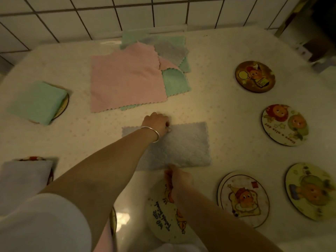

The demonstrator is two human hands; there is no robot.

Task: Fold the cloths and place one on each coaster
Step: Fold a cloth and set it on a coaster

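A grey-lilac cloth (pixel 183 144), folded into a rectangle, lies flat in the middle of the table. My left hand (pixel 157 122) pinches its far edge. My right hand (pixel 177 176) pinches its near edge. A folded green cloth (pixel 36 101) sits on a coaster at the left. A folded lilac cloth (pixel 23 173) covers another coaster at the near left. Unfolded pink (pixel 125 79), green (pixel 173 82) and grey (pixel 171 50) cloths are piled at the back. A bare coaster (pixel 160 215) lies under my right wrist.
Several bare round cartoon coasters lie on the right: one at the back (pixel 254 76), one in the middle (pixel 284 124), two near the front (pixel 242 197) (pixel 311 190). A white tiled wall (pixel 109 13) runs behind the table. A dark object (pixel 320 39) stands at the far right corner.
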